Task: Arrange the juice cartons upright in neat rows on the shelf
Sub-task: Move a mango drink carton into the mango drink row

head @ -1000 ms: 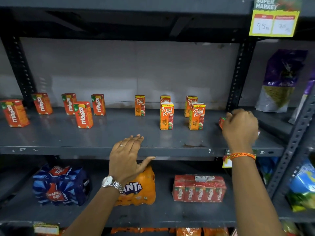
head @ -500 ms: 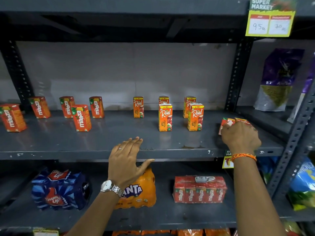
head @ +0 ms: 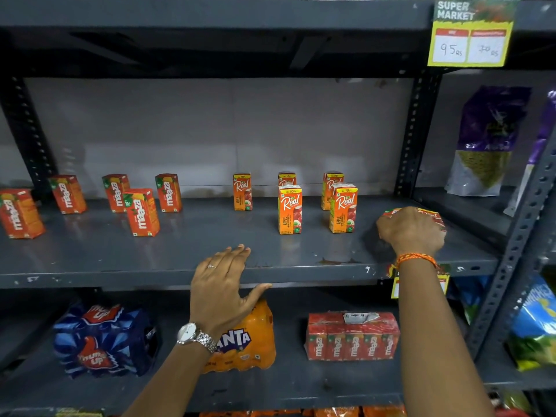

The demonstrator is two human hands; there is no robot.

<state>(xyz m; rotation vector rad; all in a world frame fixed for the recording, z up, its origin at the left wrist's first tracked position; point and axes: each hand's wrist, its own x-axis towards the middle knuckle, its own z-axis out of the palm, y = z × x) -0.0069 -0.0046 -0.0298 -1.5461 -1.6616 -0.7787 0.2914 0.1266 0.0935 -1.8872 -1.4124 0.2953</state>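
Hands at the shelf (head: 120,260)
Right hand (head: 410,233) at 3 o'clock, knuckles up, grips cartons (head: 433,216) — left hand (head: 222,287) rests flat, fingers spread.

Left hand (head: 221,288): flat, palm down, fingers (head: 237,254) together and extended over the shelf's front edge, thumb spread beneath it. Watch on wrist. Right hand (head: 410,233): arm extended toward the shelf's right end, grip curled closed, knuckles up; orange band on wrist.
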